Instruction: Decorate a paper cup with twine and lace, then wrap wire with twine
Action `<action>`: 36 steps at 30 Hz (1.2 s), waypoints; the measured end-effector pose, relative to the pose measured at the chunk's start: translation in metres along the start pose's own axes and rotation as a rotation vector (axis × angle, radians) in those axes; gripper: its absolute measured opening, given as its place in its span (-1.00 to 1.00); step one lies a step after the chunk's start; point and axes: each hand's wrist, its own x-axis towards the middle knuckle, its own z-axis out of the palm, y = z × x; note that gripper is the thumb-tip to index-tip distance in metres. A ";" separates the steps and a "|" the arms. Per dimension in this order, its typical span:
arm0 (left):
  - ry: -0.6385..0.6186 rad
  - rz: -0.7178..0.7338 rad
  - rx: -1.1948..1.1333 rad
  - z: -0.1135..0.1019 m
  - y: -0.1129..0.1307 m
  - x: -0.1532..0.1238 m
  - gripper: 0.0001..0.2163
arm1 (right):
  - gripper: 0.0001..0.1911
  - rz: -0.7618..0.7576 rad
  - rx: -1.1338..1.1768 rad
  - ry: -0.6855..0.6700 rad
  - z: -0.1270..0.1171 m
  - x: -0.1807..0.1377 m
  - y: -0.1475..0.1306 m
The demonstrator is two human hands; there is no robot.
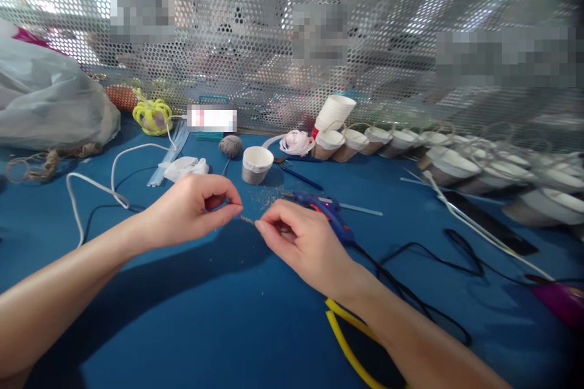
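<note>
Short twine (247,219) ran between left grip (196,206) and right grip (308,240), both pinched on it; paper cup (255,171) stood far.

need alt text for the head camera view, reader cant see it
A person's right hand pinches a short thin cord beside the left hand, whose fingertips meet, over a blue table. Beyond are a white-lined cup, a ball of grey yarn and a blue glue gun, with rows of similar handled cups at the right before a perforated screen.
</note>
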 end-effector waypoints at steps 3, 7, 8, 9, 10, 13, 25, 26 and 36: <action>-0.019 -0.020 -0.031 0.001 -0.001 0.000 -0.88 | -0.81 0.074 0.077 0.008 -0.001 0.001 -0.001; -0.045 -0.005 -0.047 0.003 0.000 0.000 -0.88 | -0.81 0.142 0.127 0.037 -0.001 0.002 -0.003; -0.047 0.008 -0.049 0.004 0.000 0.000 -0.88 | -0.82 0.153 0.125 0.049 0.000 0.002 -0.003; -0.045 0.020 -0.046 0.004 0.000 0.000 -0.88 | -0.82 0.162 0.117 0.063 0.000 0.002 -0.003; -0.042 0.033 -0.039 0.005 0.000 -0.001 -0.88 | -0.82 0.169 0.106 0.074 0.000 0.001 -0.002; -0.015 0.078 0.009 0.008 0.001 -0.001 -0.89 | -0.82 0.163 0.054 0.091 0.002 0.001 0.000; -0.073 0.263 0.234 0.007 0.007 -0.006 -0.89 | -0.81 -0.116 -0.200 -0.047 0.003 -0.002 -0.001; -0.078 0.256 0.225 0.005 0.007 -0.005 -0.89 | -0.81 -0.124 -0.177 -0.067 0.002 -0.002 -0.001; -0.124 0.026 -0.109 0.001 -0.004 0.001 -0.87 | -0.82 0.161 0.218 -0.070 -0.004 0.000 -0.008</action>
